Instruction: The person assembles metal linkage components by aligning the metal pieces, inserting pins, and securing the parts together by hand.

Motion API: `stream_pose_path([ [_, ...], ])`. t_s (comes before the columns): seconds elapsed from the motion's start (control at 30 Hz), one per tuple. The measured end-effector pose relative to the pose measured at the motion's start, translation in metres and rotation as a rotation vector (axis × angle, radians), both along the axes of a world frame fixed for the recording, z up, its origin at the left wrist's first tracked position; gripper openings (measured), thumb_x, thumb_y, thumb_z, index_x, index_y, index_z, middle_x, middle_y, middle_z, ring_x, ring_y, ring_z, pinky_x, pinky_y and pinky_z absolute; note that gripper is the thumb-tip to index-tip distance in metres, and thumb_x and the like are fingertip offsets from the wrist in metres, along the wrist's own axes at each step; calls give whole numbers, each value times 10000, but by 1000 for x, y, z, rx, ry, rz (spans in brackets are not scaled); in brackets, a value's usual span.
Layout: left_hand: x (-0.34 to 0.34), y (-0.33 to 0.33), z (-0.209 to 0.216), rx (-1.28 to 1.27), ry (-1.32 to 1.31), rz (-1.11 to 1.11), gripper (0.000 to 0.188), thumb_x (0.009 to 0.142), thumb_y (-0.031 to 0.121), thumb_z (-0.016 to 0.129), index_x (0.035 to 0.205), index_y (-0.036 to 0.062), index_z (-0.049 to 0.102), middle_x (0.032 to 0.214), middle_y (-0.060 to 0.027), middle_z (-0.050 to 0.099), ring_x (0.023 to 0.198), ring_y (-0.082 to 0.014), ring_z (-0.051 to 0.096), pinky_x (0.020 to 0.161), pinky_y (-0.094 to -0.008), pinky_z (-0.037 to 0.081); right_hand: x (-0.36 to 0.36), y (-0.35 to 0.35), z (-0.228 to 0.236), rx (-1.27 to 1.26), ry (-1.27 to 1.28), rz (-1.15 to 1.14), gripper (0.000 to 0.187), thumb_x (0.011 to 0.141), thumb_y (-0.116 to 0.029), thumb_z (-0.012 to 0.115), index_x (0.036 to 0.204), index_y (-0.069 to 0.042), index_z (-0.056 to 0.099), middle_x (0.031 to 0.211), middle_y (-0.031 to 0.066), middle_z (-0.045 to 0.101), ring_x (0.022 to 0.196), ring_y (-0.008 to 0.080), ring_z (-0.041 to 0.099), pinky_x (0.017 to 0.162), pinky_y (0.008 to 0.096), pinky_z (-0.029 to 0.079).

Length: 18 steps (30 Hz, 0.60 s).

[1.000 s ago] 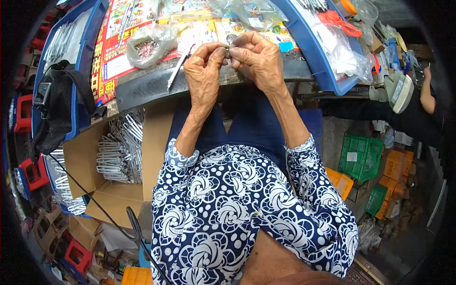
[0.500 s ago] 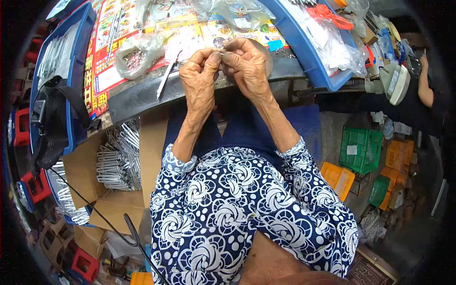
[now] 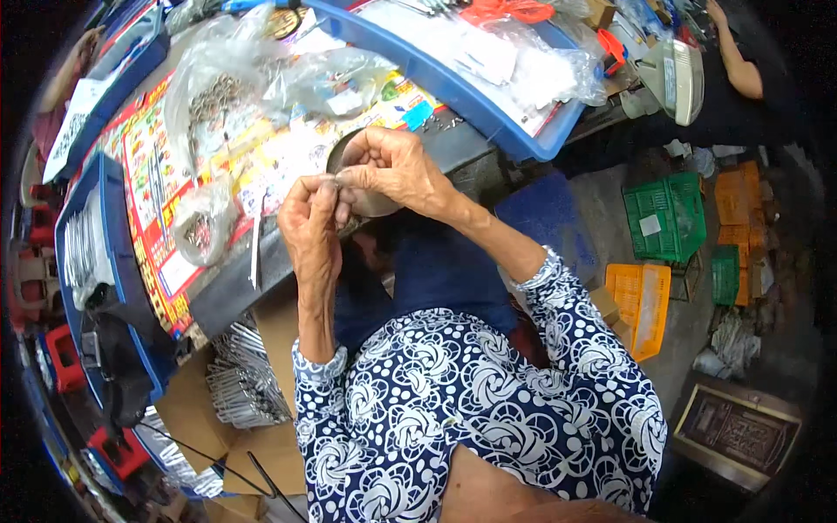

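My left hand and my right hand meet over the front edge of the table, fingertips pinched together. Whatever small piece lies between them is too tiny and covered to make out. Behind my right hand stands a round grey metal can, partly hidden by the fingers. Left of my left hand, a thin silver metal strip lies across the table edge. Beside it sits a clear plastic bag holding small metal parts. Farther back, a larger open plastic bag contains more small metal pieces.
Blue trays stand at the left and far right of the table. A cardboard box full of silver metal strips is below the left edge. Green and orange crates stand right. Another person's arm shows at upper right.
The view has turned and shifted, so the table now slants and my hands appear lower and farther left. Both hands keep their pinch. More of the round can shows.
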<state>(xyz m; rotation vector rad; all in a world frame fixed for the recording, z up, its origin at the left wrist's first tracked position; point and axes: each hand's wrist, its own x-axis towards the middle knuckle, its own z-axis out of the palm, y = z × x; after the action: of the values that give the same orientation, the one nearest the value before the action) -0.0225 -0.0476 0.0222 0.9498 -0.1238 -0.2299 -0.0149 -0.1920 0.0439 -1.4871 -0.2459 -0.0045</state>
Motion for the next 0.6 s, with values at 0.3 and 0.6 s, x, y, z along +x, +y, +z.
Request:
stream_pose_path([
  [0.3,8,9,-8,-57,13,-28,163,804,157,570,853,15,508,699,-68,556,523,-97,431,481,-200,333,122,-124,35,-498,-150,-267,198,727,-170,573,804,12,579,626,38,560,538,94,502,485,225,395],
  [0.6,10,20,-11,-36,67,4,144,808,137,562,841,11,501,698,-75,548,519,-106,433,476,-195,339,200,-147,-21,-1013,-200,143,309,662,-198,533,837,56,559,745,131,580,680,174,517,620,301,421],
])
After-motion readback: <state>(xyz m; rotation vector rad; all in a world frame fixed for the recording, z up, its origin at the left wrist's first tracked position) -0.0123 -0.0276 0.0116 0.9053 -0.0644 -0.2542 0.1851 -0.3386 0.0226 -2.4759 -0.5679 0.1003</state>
